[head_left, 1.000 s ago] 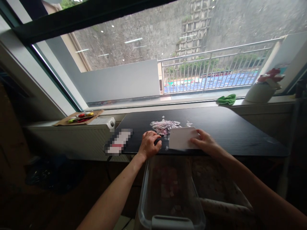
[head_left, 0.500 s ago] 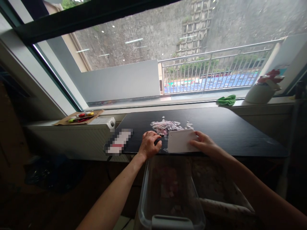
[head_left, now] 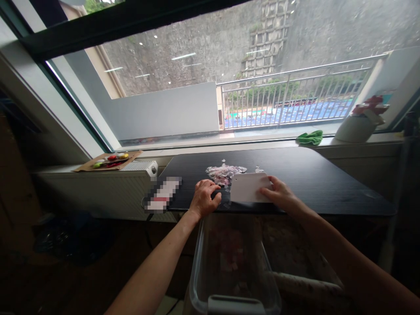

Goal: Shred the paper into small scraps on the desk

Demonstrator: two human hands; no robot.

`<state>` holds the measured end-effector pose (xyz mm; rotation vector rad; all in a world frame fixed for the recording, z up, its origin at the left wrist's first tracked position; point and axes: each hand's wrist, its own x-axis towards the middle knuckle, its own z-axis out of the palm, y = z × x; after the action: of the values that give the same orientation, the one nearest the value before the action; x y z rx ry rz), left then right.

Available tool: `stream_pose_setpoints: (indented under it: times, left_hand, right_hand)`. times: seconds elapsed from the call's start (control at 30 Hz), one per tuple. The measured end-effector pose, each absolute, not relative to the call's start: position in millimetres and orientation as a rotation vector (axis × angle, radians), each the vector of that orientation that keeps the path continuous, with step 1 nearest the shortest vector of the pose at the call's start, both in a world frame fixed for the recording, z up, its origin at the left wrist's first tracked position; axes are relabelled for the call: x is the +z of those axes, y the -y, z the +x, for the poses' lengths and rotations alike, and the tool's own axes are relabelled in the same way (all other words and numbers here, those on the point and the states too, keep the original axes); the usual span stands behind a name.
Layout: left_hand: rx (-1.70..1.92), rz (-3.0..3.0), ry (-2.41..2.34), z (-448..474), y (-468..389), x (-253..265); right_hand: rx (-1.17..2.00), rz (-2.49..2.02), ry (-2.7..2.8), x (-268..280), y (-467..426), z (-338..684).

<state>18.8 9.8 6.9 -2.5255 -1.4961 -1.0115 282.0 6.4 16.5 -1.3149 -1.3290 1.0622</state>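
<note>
- The person's right hand [head_left: 278, 191] is clamped on the right edge of a flat white rectangular card with rounded corners [head_left: 247, 188], thumb on the near face and fingers mostly hidden behind it.
- The left hand [head_left: 204, 197] rests at the near side of a black wood-grained desk [head_left: 331, 183], fingers curled and thumb apart from them; nothing shows in its grasp, though what lies under the fingers cannot be told.
- The hands are apart, with the card's left edge near the left thumb and a narrow gap between.
- The card stands tilted in front of a loose heap of thin, pale pink and white flakes [head_left: 225, 174], hiding part of the desk behind it; whether its lower edge touches the desk is unclear.
- A few stray pale flakes [head_left: 259, 169] lie beyond the card, apart from the heap.
- Below the near edge is an uncovered clear plastic bin [head_left: 236, 305] with some pale pieces [head_left: 234, 265] inside.
- Flakes this light could scatter if the card were swept too fast, or slip through the gap beside the left thumb.
- Pieces pushed over the edge to the right of the bin could miss its mouth, since the desk runs well past it.
- Held by one edge only, the card could twist and ride over the flakes if pressed unevenly.
</note>
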Motion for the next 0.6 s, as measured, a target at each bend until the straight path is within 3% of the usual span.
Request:
stream_pose_setpoints:
  times: [0.6]
  left_hand:
    - [-1.010,-2.526,1.506,19,-10,7]
  right_hand:
    - [1.236,-1.217,1.296,25,5,276]
